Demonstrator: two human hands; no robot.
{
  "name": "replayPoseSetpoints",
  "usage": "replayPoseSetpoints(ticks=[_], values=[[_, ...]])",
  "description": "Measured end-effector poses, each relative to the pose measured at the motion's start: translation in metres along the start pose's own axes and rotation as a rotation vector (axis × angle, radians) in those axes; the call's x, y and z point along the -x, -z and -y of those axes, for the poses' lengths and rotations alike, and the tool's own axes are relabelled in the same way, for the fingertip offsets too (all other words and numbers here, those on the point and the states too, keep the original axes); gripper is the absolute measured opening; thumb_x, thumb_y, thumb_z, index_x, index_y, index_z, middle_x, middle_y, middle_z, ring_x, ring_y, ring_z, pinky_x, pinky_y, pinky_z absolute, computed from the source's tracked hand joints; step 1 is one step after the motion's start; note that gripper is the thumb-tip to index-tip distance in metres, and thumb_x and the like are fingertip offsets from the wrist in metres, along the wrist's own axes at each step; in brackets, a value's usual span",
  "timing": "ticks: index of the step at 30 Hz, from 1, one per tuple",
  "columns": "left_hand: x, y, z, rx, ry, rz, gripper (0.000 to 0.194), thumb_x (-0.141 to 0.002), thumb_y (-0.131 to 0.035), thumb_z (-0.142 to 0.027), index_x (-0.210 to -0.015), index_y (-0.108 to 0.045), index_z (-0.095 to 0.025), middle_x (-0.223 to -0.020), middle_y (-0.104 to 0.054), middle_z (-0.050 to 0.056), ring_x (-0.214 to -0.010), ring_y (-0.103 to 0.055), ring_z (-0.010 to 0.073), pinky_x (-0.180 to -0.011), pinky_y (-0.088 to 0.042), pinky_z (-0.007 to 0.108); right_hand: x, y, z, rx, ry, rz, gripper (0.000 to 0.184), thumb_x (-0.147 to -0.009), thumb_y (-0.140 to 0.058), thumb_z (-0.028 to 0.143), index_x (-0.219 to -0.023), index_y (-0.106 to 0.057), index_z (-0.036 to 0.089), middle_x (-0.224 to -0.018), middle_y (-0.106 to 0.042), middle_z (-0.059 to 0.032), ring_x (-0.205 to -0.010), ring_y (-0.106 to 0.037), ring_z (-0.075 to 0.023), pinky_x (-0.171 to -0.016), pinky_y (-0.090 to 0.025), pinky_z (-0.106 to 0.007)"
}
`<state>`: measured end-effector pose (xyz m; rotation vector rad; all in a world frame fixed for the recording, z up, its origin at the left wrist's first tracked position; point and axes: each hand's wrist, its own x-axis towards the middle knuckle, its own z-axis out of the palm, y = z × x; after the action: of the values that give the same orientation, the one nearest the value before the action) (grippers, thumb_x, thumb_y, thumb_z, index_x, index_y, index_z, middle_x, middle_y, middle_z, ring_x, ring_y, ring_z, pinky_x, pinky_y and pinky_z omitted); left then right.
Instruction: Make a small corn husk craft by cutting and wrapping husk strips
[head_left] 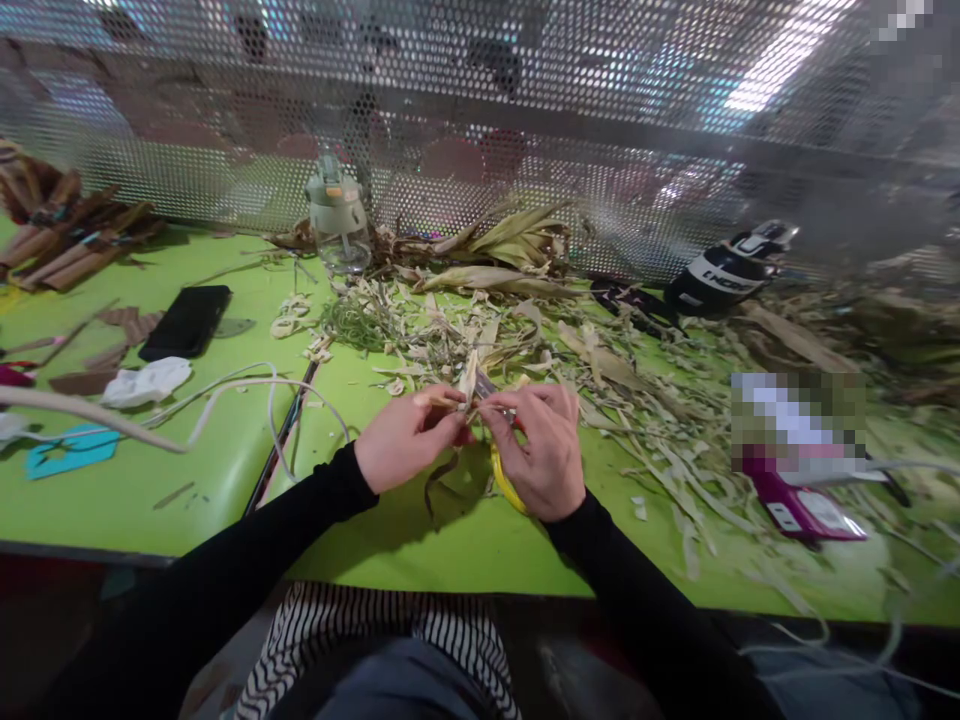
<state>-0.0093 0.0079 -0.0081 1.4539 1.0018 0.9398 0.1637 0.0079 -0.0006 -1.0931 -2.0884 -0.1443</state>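
A: Grip?
B: Left hand [409,435] pinches a dried husk strip [471,376]; right hand [541,445] holds yellow-handled scissors [508,484] just beside it.
A: Strip's position?
B: Over green tabletop [442,550], middle, on the near side of the husk scraps [442,320].

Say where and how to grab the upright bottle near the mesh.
Likely best around the clear body of the bottle, below its pale top, coming sideways from the near left. It stands upright, so a side hold suits; dry leaves crowd its right and the mesh panel stands behind.
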Motion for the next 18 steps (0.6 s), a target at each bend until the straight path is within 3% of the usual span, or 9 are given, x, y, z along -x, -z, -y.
replayPoseSetpoints(ticks=[3, 7, 13, 16, 18], values=[[0.0008, -0.0015, -0.0024, 0.019, 0.01, -0.041, 0.022, -0.079, -0.057, -0.027, -0.098, -0.054, -0.017, -0.088, -0.068, 0.005, -0.078, -0.067, 0.017, -0.072, -0.053, 0.03, -0.0003, 0.0, 0.0, -0.067, -0.034, 0.013, 0.006, -0.086, -0.056, 0.027, -0.083, -0.057, 0.022, -0.072, -0.064, -0.0019, -0.074, -0.049, -0.02, -0.069, -0.032, -0.035], [0.0006, -0.0025, -0.0064, -0.021, 0.054, -0.091, 0.021, -0.073, -0.059, -0.021, -0.093, -0.056, -0.017, -0.079, -0.067, 0.003, -0.072, -0.066, 0.0157, -0.068, -0.052, 0.028, -0.0008, -0.0004, -0.0004, -0.234, -0.121, 0.089, 0.007, -0.086, -0.054, 0.026, -0.082, -0.056, 0.021, -0.076, -0.062, -0.0022, -0.076, -0.051, -0.019, -0.071, -0.036, -0.034], [-0.0004, -0.0024, -0.0105, 0.121, 0.129, 0.022, 0.02, -0.072, -0.055, -0.015, -0.091, -0.054, -0.015, -0.073, -0.064, 0.001, -0.066, -0.063, 0.0124, -0.063, -0.049, 0.025, 0.0005, -0.0046, -0.0027, -0.698, -0.391, 0.265, 0.014, -0.09, -0.049, 0.031, -0.081, -0.049, 0.02, -0.076, -0.056, -0.0003, -0.066, -0.053, -0.0133, -0.061, -0.045, -0.028], [0.0012, -0.0041, -0.0106, 0.128, 0.039, -0.005, 0.026, -0.076, -0.055, -0.017, -0.101, -0.051, -0.014, -0.076, -0.064, 0.003, -0.069, -0.063, 0.0131, -0.065, -0.05, 0.026, 0.0026, -0.0066, -0.0029, -0.797, -0.389, 0.211, 0.01, -0.09, -0.05, 0.03, -0.087, -0.049, 0.021, -0.08, -0.056, -0.0003, -0.065, -0.056, -0.0125, -0.06, -0.047, -0.027], [0.0033, -0.0052, -0.01, 0.068, -0.095, -0.063, 0.03, -0.079, -0.057, -0.02, -0.107, -0.048, -0.015, -0.083, -0.065, 0.005, -0.076, -0.064, 0.0142, -0.071, -0.051, 0.026, 0.0042, -0.0074, -0.0045, -0.658, -0.301, 0.107, 0.005, -0.088, -0.053, 0.026, -0.088, -0.052, 0.021, -0.084, -0.058, -0.0018, -0.071, -0.057, -0.0142, -0.064, -0.048, -0.029]])
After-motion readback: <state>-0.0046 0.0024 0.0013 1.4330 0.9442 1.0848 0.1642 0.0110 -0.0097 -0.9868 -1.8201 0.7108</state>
